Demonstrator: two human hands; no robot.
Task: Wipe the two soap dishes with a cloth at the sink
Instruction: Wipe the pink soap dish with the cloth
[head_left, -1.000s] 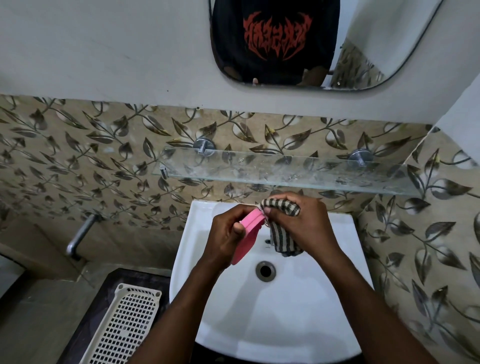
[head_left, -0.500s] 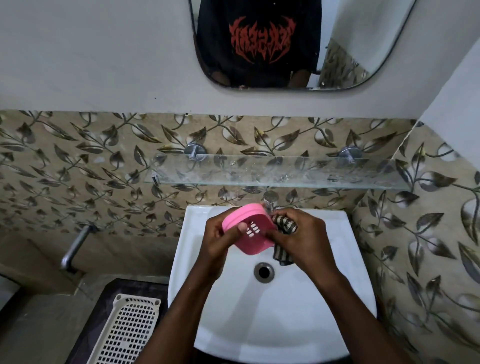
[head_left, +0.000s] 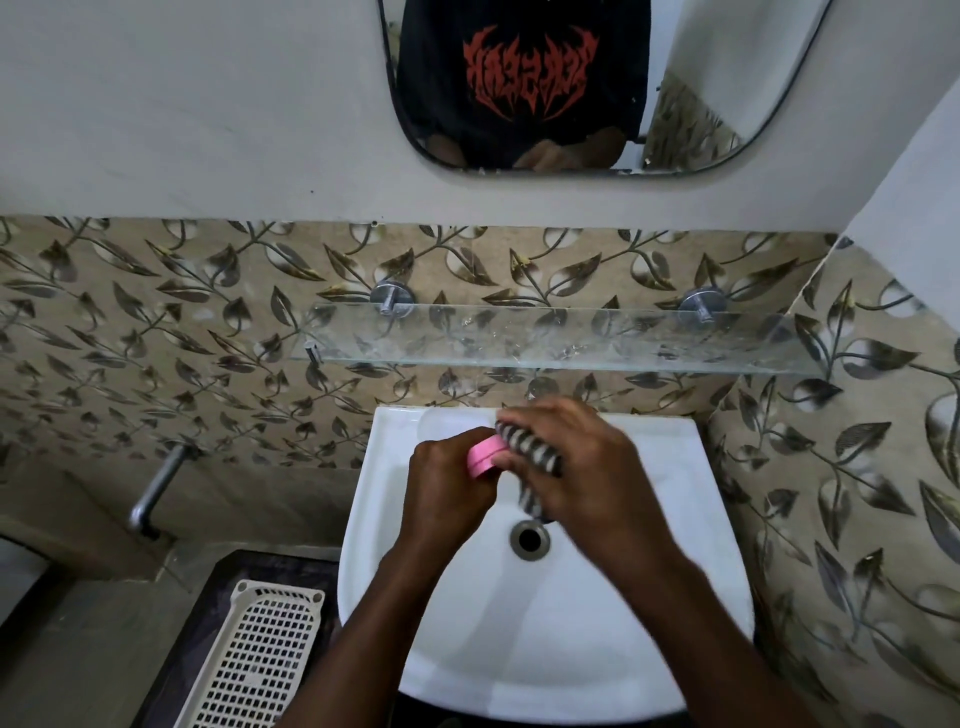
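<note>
Above the white sink (head_left: 649, 649), my left hand (head_left: 449, 488) grips a pink soap dish (head_left: 484, 457); only a narrow edge of it shows between my fingers. My right hand (head_left: 582, 467) holds a black-and-white striped cloth (head_left: 532, 449) pressed against the dish's right side, and the cloth's tail hangs down toward the drain (head_left: 530, 540). The right hand is slightly blurred. I see no second soap dish.
A glass shelf (head_left: 561, 338) on two metal pegs runs along the leaf-patterned tiles above the sink. A mirror (head_left: 571, 88) hangs higher up. A white perforated plastic tray (head_left: 254, 660) lies lower left, with a metal wall pipe (head_left: 156, 488) above it.
The pink dish has turned in my left hand from showing its slotted face to showing only an edge. My right hand with the cloth has moved up and over it.
</note>
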